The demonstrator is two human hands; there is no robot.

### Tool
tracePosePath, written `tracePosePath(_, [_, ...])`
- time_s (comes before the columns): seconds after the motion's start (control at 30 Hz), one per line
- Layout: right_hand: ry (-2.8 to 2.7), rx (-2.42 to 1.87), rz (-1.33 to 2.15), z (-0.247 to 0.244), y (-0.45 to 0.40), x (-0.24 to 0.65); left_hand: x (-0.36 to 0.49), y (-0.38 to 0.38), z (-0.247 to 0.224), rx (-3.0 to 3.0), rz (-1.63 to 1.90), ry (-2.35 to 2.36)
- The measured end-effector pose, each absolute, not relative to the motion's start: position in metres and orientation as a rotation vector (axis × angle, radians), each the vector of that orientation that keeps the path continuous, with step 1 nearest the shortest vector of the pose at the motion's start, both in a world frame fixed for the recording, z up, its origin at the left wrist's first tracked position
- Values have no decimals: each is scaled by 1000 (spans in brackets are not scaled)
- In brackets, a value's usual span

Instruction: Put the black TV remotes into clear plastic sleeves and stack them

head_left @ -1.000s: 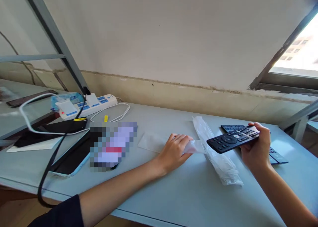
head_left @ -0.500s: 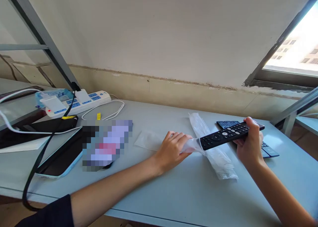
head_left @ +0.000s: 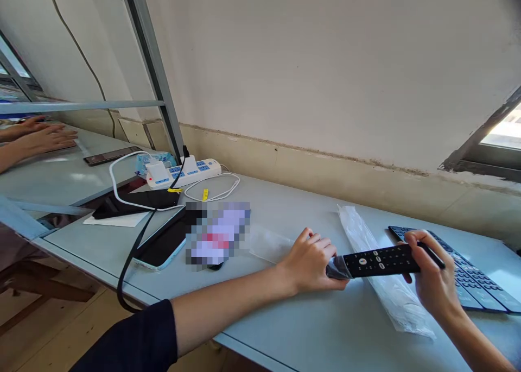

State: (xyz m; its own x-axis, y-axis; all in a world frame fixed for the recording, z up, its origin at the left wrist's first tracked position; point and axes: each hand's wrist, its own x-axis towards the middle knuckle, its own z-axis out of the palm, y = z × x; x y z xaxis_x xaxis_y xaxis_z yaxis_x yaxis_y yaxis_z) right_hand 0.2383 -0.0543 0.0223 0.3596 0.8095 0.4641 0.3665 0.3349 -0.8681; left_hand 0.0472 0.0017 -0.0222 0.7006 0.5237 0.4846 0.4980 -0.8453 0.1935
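My right hand (head_left: 435,274) grips a black remote control (head_left: 391,260) near its right end, with the buttons facing up. The remote's left end sits inside a clear plastic sleeve (head_left: 338,267). My left hand (head_left: 307,260) is closed round that sleeve, and the sleeve's flat tail (head_left: 271,243) lies on the table to its left. Beneath the remote lies a crumpled clear plastic bag (head_left: 382,274). Several black remotes (head_left: 484,293) lie side by side at the right, partly hidden by my right hand.
Two phones, one dark-screened (head_left: 163,241) and one blurred (head_left: 220,236), lie left of my hands. Behind them are a white power strip (head_left: 207,168) and cables. A black strap (head_left: 122,279) hangs over the table edge. Another person's hands (head_left: 44,136) rest on the far-left table.
The remote's left end has gone deeper into the sleeve, and the remote is now nearly level. My view has swung left, bringing another person's hands into sight.
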Motion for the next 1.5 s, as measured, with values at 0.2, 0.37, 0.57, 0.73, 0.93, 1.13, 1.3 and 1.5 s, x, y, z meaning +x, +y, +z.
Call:
tracePosePath(0.2, [-1456,-1141,678,27,-54,242,44,7,-15,2830,844,927])
tracePosePath(0.37, [-1638,-1176,773,19,-62,239,42,4,-13,2913,845,873])
tracePosePath(0.57, [-1519,-1251,1038,4,-73,225,41,0,-13,2991,940,848])
tracePosePath(0.73, [-1630,-1285,1179,-12,-69,237,38,-5,-11,3027,1033,800])
tracePosePath(0.93, [-1536,-1245,1513,-10,-71,237,39,-9,-11,3077,965,754])
tracePosePath(1.13, [-1253,-1229,1345,13,-61,222,38,-3,-8,2925,921,872])
tracePosePath(1.3, [-1046,-1193,1184,29,-57,224,32,10,-7,2791,958,1121])
tracePosePath(1.5, [-946,-1182,1180,36,-58,223,32,14,-7,2719,978,1146])
